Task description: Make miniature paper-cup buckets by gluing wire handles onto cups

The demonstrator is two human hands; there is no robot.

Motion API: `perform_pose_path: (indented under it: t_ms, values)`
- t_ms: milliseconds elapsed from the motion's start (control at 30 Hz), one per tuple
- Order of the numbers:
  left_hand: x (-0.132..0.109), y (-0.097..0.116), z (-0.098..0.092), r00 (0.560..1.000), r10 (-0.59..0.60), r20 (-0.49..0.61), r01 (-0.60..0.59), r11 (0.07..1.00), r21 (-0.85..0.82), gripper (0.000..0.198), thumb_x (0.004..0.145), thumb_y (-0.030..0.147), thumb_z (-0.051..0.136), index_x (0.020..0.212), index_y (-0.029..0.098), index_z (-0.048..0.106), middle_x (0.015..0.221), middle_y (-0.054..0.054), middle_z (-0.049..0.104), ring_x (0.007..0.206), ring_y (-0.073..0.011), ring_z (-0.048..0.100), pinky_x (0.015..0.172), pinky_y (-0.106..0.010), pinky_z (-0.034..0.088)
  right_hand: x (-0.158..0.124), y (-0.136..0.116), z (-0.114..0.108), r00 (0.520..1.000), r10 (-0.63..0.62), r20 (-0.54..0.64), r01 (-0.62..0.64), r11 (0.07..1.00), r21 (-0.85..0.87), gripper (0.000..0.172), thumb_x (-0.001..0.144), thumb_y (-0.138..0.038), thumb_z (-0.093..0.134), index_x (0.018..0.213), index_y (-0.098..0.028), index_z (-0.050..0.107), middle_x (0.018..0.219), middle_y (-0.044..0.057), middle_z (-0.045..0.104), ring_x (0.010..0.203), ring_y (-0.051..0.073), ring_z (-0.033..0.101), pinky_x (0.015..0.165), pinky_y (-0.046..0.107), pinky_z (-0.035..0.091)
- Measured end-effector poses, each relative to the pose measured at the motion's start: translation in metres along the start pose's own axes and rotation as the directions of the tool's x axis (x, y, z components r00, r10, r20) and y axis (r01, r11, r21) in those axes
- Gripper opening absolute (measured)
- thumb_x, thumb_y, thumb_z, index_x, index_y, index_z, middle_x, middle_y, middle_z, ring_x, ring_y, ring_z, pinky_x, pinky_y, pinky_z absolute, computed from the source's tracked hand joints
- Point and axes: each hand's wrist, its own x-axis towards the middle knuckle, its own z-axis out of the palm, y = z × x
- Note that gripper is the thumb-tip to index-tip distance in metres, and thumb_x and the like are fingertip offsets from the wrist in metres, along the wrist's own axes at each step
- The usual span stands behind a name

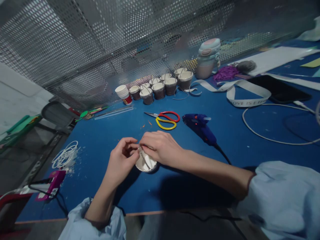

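A small paper cup (146, 165) with a white inside and a pale trimmed rim sits between my hands near the front of the blue table. A thin grey strip (144, 158) runs across its mouth like a handle. My left hand (124, 159) is closed at the cup's left far rim, its thumb and curled fingertips by the strip's far end. From the right, my right hand (160, 146) bends over the far rim, fingers closed on the cup by the same end of the strip. The fingers hide the exact contact there.
Red-and-yellow scissors (166, 120) and a blue glue gun (200, 126) lie beyond my hands. Several dark-wrapped cups (170, 86) and stacked paper cups (123, 94) stand farther back. White cord (65, 155) and a purple power strip (52, 185) are left; ribbon (235, 90) and a phone (280, 89) right.
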Motion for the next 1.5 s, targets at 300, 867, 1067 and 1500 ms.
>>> perform_pose_path:
  t_ms: [300, 867, 1067, 1500]
  values:
    - [0.005, -0.008, -0.009, 0.997, -0.069, 0.045, 0.071, 0.996, -0.061, 0.020, 0.077, 0.030, 0.067, 0.089, 0.014, 0.069, 0.080, -0.005, 0.072, 0.073, -0.0137, 0.065, 0.066, -0.022, 0.051, 0.000, 0.004, 0.003, 0.997, 0.069, -0.030, -0.065, 0.991, 0.113, 0.012, 0.089, -0.013, 0.056, 0.088, -0.015, 0.068, 0.083, 0.004, 0.066, 0.074, 0.015, 0.058, 0.065, 0.024, 0.036]
    - [-0.005, -0.010, 0.001, 0.912, 0.407, -0.052, -0.364, 0.861, 0.355, 0.014, 0.085, 0.023, 0.060, 0.091, 0.020, 0.072, 0.083, -0.002, 0.075, 0.070, -0.0132, 0.067, 0.068, -0.022, 0.053, -0.001, -0.001, 0.006, 0.995, 0.061, -0.077, -0.059, 0.998, 0.027, 0.012, 0.088, -0.013, 0.056, 0.084, -0.014, 0.068, 0.079, 0.004, 0.063, 0.070, 0.015, 0.055, 0.066, 0.026, 0.036]
    - [-0.006, -0.010, 0.001, 0.914, 0.400, -0.062, -0.351, 0.860, 0.370, 0.013, 0.086, 0.022, 0.059, 0.091, 0.020, 0.070, 0.084, -0.001, 0.074, 0.071, -0.0122, 0.066, 0.069, -0.020, 0.051, -0.001, -0.002, 0.005, 0.995, 0.057, -0.085, -0.057, 0.998, 0.000, 0.013, 0.089, -0.015, 0.057, 0.087, -0.013, 0.070, 0.079, 0.005, 0.064, 0.070, 0.015, 0.056, 0.066, 0.027, 0.035]
    - [0.002, -0.009, -0.004, 0.982, 0.188, 0.021, -0.189, 0.964, 0.187, 0.020, 0.084, 0.031, 0.062, 0.097, 0.019, 0.070, 0.089, -0.004, 0.073, 0.075, -0.0143, 0.066, 0.067, -0.022, 0.051, 0.006, -0.006, -0.010, 0.957, 0.287, 0.037, -0.286, 0.920, 0.267, 0.015, 0.089, -0.013, 0.055, 0.093, -0.015, 0.069, 0.090, 0.005, 0.066, 0.082, 0.015, 0.061, 0.074, 0.028, 0.044]
